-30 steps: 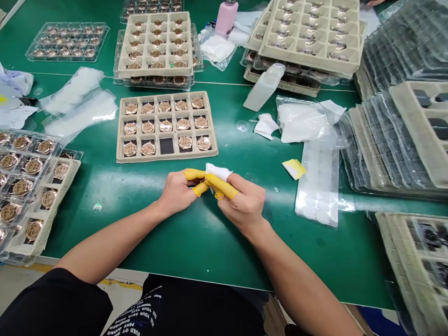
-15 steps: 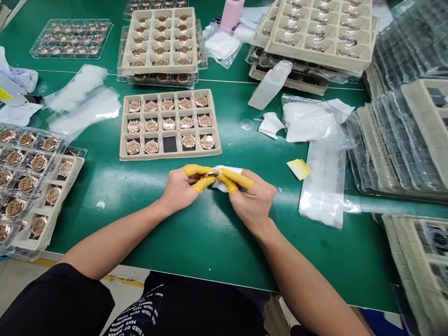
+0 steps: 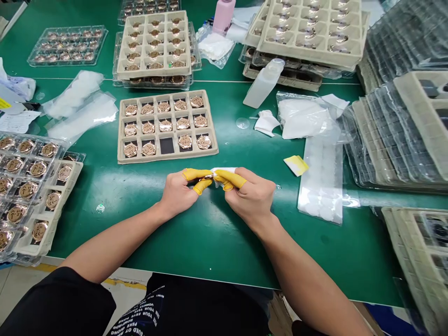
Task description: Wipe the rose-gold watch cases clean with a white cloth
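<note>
The left hand and right hand, both wearing yellow finger cots, are together above the glossy green surface. The left pinches a rose-gold metal watch case, largely hidden, between thumb and finger; the right grips a crumpled white cloth against it. Just beyond lies a beige rectangular compartmented tray of round rose-gold watch cases. To the right are a white-and-yellow paper piece and a translucent white plastic bottle.
</note>
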The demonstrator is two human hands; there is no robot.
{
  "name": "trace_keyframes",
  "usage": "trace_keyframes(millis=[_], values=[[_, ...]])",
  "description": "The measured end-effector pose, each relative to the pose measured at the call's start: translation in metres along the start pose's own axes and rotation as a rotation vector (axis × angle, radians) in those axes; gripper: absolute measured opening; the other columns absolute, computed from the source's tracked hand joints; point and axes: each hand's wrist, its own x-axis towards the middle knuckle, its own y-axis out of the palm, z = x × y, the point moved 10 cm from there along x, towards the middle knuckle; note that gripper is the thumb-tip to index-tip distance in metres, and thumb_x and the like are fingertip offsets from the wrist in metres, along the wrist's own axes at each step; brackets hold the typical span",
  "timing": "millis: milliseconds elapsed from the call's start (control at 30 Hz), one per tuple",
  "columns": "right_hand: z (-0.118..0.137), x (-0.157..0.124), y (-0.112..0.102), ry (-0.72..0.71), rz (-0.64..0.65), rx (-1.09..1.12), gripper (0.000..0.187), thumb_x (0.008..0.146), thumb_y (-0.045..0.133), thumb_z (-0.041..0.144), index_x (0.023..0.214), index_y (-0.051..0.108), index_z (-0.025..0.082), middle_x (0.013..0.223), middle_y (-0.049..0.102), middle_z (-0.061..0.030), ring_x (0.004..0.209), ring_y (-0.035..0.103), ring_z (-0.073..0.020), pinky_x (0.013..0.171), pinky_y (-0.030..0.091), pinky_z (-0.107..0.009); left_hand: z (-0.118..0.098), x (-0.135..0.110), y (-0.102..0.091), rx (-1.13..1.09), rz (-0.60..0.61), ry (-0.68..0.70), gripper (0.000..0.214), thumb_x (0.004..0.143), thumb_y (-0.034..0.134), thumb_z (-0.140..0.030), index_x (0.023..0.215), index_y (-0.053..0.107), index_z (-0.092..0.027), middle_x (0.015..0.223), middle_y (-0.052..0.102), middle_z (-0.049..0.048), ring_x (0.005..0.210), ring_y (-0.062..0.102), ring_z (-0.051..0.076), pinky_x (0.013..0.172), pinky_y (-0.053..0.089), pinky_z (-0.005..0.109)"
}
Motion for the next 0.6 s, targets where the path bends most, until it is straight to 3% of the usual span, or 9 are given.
trace_keyframes(millis=[100, 200, 367, 433, 500, 600], values=[[0.009, 0.004, -0.008, -0.061, -0.035, -0.165, 0.027, 0.065, 0.055, 0.003, 0.07, 0.075, 0.02, 0.056, 0.059, 0.0031, 0.048, 0.039, -0.0091, 0.048, 0.022, -0.029, -0.009, -0.002, -0.001, 0.022, -0.028, 0.064, 0.018, 0.085, 0.076, -0.019, 0.103, 0.081, -0.023, 0.096, 0.082, 0.0036, 0.08, 0.076, 0.015, 0.077, 0.062, 0.027], [0.002, 0.005, -0.009, -0.027, -0.004, -0.144, 0.027, 0.064, 0.053, 0.004, 0.07, 0.075, 0.019, 0.059, 0.061, 0.0022, 0.05, 0.04, -0.0091, 0.048, 0.022, -0.028, -0.008, -0.001, -0.003, -0.044, -0.04, 0.028, 0.015, 0.086, 0.076, -0.02, 0.1, 0.081, -0.022, 0.097, 0.082, 0.0041, 0.085, 0.076, 0.016, 0.081, 0.063, 0.029], [-0.046, -0.002, -0.003, 0.383, 0.02, 0.271, 0.02, 0.082, 0.063, 0.015, 0.084, 0.081, 0.023, 0.063, 0.062, 0.0021, 0.053, 0.048, -0.0096, 0.05, 0.034, -0.025, 0.023, -0.001, 0.005, -0.38, -0.014, -0.291, 0.023, 0.081, 0.083, -0.033, 0.097, 0.077, -0.018, 0.099, 0.08, 0.0067, 0.091, 0.077, 0.019, 0.088, 0.064, 0.033], [-0.047, -0.006, 0.008, 0.454, 0.05, 0.47, 0.015, 0.085, 0.068, 0.023, 0.09, 0.082, 0.025, 0.07, 0.07, 0.001, 0.06, 0.059, -0.0119, 0.054, 0.043, -0.026, 0.029, -0.002, 0.011, -0.453, 0.015, -0.344, 0.027, 0.078, 0.085, -0.036, 0.095, 0.075, -0.017, 0.098, 0.079, 0.0068, 0.09, 0.077, 0.02, 0.087, 0.065, 0.033], [-0.034, -0.006, 0.016, 0.394, 0.087, 0.596, 0.02, 0.086, 0.067, 0.021, 0.097, 0.082, 0.028, 0.087, 0.078, -0.0007, 0.076, 0.071, -0.0156, 0.065, 0.054, -0.028, 0.03, -0.002, 0.013, -0.449, 0.04, -0.32, 0.026, 0.079, 0.083, -0.036, 0.095, 0.076, -0.017, 0.098, 0.079, 0.0067, 0.09, 0.077, 0.019, 0.086, 0.064, 0.033], [-0.016, -0.008, 0.019, 0.255, 0.091, 0.572, 0.033, 0.086, 0.061, 0.013, 0.105, 0.082, 0.03, 0.098, 0.081, -0.0009, 0.089, 0.076, -0.0167, 0.075, 0.058, -0.029, 0.019, -0.001, 0.006, -0.231, 0.031, -0.176, 0.017, 0.081, 0.08, -0.028, 0.096, 0.079, -0.02, 0.096, 0.079, 0.0055, 0.087, 0.075, 0.017, 0.084, 0.062, 0.031]])
